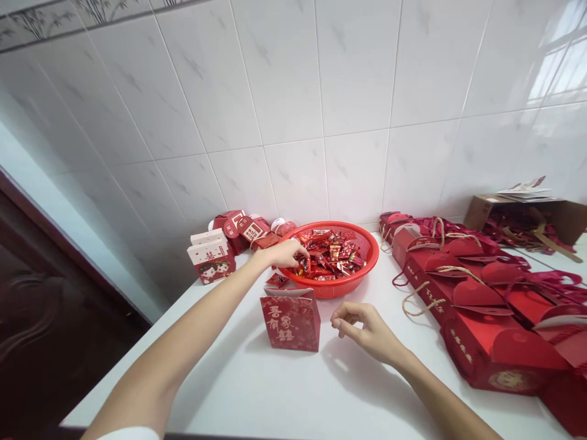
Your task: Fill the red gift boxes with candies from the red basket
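Note:
A red plastic basket (373,255) full of wrapped candies (334,252) stands near the wall. My left hand (290,252) reaches over its left rim, its closed fingertips among the candies, pinching at a red wrapper. In front of the basket stands a red gift box (291,322) with white characters, its top open; the inside is mostly hidden. To the right of this box, above the white table, is my right hand (364,328). Its fingers are curled, thumb close to the forefinger, and nothing shows between them. One red packet (277,280) lies outside the basket behind the box.
Left of the basket stand a white-and-red box (211,260) with cartoon figures and several small red boxes (251,229). Rows of closed red boxes (486,318) with cord handles fill the right side. A cardboard carton (479,214) with dark red ribbons sits at the back right.

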Demonstrator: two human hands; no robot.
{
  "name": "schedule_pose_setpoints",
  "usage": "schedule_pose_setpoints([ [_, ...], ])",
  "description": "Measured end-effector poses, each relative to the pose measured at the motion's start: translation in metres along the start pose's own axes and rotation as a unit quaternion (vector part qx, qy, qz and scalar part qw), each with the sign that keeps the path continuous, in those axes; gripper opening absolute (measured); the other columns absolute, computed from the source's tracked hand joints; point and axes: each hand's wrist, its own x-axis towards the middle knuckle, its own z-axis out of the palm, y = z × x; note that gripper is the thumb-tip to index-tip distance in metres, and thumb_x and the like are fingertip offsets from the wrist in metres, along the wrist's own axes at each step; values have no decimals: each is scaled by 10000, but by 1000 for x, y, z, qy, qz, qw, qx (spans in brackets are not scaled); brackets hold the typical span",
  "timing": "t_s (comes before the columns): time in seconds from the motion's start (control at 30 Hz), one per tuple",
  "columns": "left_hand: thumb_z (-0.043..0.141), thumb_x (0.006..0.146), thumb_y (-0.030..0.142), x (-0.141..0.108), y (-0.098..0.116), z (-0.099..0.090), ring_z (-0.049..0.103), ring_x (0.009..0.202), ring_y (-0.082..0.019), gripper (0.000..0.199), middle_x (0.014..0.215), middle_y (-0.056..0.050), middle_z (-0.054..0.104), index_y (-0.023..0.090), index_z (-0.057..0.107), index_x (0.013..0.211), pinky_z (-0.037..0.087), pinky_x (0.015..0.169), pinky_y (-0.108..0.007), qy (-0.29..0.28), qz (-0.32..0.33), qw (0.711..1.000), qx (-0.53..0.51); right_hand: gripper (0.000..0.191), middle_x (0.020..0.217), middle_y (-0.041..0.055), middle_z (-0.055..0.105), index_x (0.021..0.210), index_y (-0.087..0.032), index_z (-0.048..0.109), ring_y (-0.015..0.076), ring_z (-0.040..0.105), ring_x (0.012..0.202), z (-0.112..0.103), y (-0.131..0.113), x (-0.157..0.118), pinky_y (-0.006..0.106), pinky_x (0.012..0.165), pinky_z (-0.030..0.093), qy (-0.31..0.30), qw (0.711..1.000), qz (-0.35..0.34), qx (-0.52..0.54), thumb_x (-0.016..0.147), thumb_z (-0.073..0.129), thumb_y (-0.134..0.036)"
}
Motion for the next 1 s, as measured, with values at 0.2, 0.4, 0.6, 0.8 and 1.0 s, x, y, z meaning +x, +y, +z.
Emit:
schedule_pose_setpoints([
  [0.2, 802, 546, 252, 28, -5, 28, 656, 1030, -293, 611, 1130, -86, 718, 229, 740, 1154, 493, 842, -302, -21, 6, 996, 81, 228, 733, 28, 675, 766, -191, 638, 161, 614, 670, -5, 2, 0, 276, 662, 477, 23, 999, -13, -47, 895, 560, -362],
  [0.4, 772, 591, 317, 21, -30, 27, 628, 796, -213, 217, 782, -5, 676, 197, 688, 752, 471, 737, -294, 109, -12, 992, -65, 267, 722, 25, 671, 764, -194, 640, 164, 616, 673, -5, 2, -1, 278, 661, 481, 33, 998, -25, -46, 912, 559, -401],
  [0.6, 802, 577, 586, 8, -23, 20, 605, 757, -177, 487, 783, 3, 637, 180, 607, 763, 494, 725, -302, 220, -27, 924, -311, 266, 747, 28, 685, 789, -194, 658, 162, 630, 681, -5, 3, 0, 270, 656, 486, 54, 998, -25, -36, 917, 568, -409],
  [0.8, 837, 559, 615, 1, 10, 18, 570, 646, -123, 544, 713, 34, 579, 170, 622, 785, 486, 588, -246, 196, -17, 893, -405, 338, 808, 35, 677, 915, -183, 652, 156, 652, 614, -8, 1, 6, 298, 632, 527, 117, 992, -21, 45, 873, 634, -518],
  [1.0, 835, 605, 579, 1, 43, 13, 589, 613, -133, 476, 711, 15, 624, 178, 674, 805, 500, 569, -257, 130, 31, 907, -398, 569, 792, 35, 694, 1032, -187, 596, 159, 652, 556, -17, -20, 33, 296, 544, 543, 218, 966, 0, 136, 755, 703, -672],
])
